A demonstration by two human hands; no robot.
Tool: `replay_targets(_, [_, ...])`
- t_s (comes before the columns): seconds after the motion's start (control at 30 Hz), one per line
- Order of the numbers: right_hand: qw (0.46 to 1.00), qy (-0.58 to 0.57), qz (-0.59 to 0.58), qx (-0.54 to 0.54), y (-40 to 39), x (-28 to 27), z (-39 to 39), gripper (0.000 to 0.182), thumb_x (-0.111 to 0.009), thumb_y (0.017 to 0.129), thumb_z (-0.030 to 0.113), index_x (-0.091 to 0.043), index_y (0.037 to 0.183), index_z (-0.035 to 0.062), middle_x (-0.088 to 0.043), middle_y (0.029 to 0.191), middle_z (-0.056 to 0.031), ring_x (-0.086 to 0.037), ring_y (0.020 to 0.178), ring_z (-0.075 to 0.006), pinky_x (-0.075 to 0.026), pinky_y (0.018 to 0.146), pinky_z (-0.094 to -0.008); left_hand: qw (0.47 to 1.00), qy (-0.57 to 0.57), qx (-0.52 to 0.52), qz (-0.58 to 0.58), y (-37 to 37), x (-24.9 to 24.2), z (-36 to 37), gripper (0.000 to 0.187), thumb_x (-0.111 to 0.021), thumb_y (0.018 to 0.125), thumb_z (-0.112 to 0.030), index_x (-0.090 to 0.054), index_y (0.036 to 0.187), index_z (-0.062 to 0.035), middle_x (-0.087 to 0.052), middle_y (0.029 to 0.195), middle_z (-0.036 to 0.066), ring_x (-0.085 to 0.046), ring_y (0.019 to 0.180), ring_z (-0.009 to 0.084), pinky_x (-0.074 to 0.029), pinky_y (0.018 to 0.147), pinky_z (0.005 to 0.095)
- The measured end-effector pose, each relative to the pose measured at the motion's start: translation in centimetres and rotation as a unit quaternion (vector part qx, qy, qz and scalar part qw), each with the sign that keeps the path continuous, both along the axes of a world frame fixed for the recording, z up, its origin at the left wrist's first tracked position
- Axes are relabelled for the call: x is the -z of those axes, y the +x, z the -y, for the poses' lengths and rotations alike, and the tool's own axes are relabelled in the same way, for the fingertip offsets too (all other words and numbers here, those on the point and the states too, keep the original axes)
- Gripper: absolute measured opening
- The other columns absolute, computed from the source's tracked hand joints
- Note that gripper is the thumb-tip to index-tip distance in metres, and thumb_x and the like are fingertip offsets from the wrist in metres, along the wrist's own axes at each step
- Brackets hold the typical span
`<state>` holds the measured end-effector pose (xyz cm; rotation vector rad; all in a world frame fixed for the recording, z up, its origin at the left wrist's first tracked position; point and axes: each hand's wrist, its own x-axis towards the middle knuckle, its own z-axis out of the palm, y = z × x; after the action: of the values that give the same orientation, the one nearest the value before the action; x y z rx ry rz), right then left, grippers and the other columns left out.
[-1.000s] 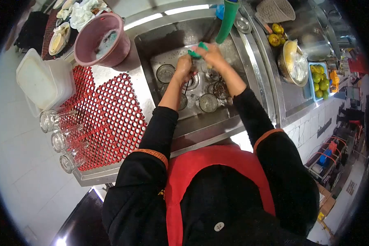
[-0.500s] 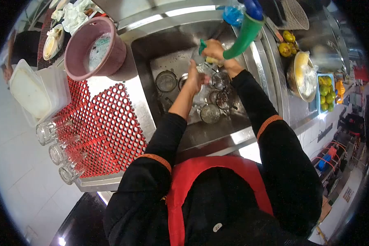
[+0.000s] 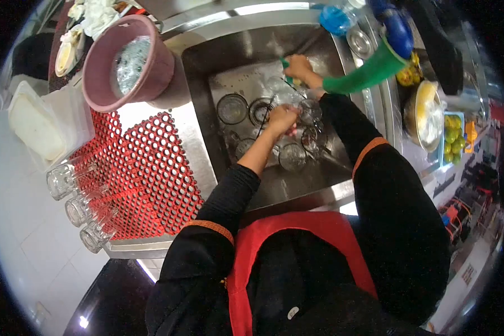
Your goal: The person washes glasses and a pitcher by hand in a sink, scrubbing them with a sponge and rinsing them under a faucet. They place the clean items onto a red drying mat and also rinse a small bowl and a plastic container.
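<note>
Reaching down into the steel sink (image 3: 199,84), the left hand (image 3: 283,119) has its fingers curled over something among the glasses (image 3: 233,108) standing on the sink floor; what it grips is too blurred to tell. Toward the far wall of the sink, the right hand (image 3: 299,67) is pressed together around a green scrubber (image 3: 285,64), just beside the green hose (image 3: 369,70) that slants in over the sink's right rim. More glasses crowd the sink floor around and below the left hand. Left of the sink, a red perforated mat (image 3: 145,173) covers the counter (image 3: 134,246), with three washed glasses (image 3: 75,210) lying along its outer edge. Touching the sink's far-left corner stands a maroon bucket (image 3: 129,61) of soapy water. Right of the sink, well apart, sits a tray of green fruit (image 3: 452,140).
</note>
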<state>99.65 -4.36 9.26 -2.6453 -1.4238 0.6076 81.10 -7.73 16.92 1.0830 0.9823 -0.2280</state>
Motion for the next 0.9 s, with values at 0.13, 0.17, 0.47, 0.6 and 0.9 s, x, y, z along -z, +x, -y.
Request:
replay_targets(0.13, [0.975,0.15,-0.097,0.132,2.8,-4.2,3.0,0.026,-0.061,0.061,0.024,-0.06,0.076,0.0031,-0.057,0.068,-0.0202,-0.058,0.07,-0.0345,-0.045,0.063,-0.0421,0.992,-0.012,-0.022,0.126,0.1,1.8,1.0,0.031,-0.053,0.073,-0.01,-0.052,0.103,-0.0008,-0.058,0.07,0.006,-0.057,0.058,0.0142,-0.045,0.05,0.0252])
replay_targets(0.17, [0.989,0.11,-0.087,0.045,1.5,-9.1,4.8,0.027,-0.06,0.061,0.02,-0.059,0.081,0.0023,-0.058,0.068,-0.0196,-0.058,0.066,-0.0324,-0.046,0.06,-0.0392,0.986,-0.008,-0.005,0.166,0.1,2.2,1.2,0.032,-0.054,0.072,-0.008,-0.053,0.103,0.0,-0.059,0.073,0.006,-0.056,0.063,0.0123,-0.045,0.055,0.0235])
replay_targets(0.47, [0.986,-0.15,0.02,-0.067,-6.6,-9.4,15.1,0.021,-0.055,0.068,0.008,-0.054,0.087,0.0002,-0.056,0.09,-0.0213,-0.055,0.088,-0.0327,-0.046,0.071,-0.0383,0.934,0.335,0.064,0.106,0.8,1.6,3.0,0.019,-0.06,0.071,-0.013,-0.063,0.087,-0.002,-0.061,0.067,0.014,-0.059,0.06,0.0175,-0.045,0.059,0.028])
replay_targets(0.6, [0.997,-0.056,0.055,-0.017,-7.1,-12.7,15.5,0.018,-0.051,0.071,0.005,-0.056,0.088,0.0026,-0.057,0.086,-0.0198,-0.056,0.083,-0.0352,-0.046,0.071,-0.0399,0.877,0.448,0.081,0.151,1.6,0.9,2.5,0.015,-0.058,0.074,-0.012,-0.063,0.085,-0.0031,-0.059,0.073,0.02,-0.059,0.066,0.0291,-0.045,0.061,0.033])
replay_targets(0.9, [0.967,0.082,0.218,-0.102,-10.2,-24.8,21.2,0.013,-0.046,0.073,0.011,-0.057,0.076,0.0032,-0.055,0.075,-0.0152,-0.056,0.07,-0.0292,-0.047,0.06,-0.0357,0.774,0.549,0.117,0.293,-4.1,-14.0,4.9,0.012,-0.055,0.073,-0.005,-0.06,0.082,0.0004,-0.054,0.066,0.018,-0.054,0.06,0.0312,-0.041,0.055,0.0368])
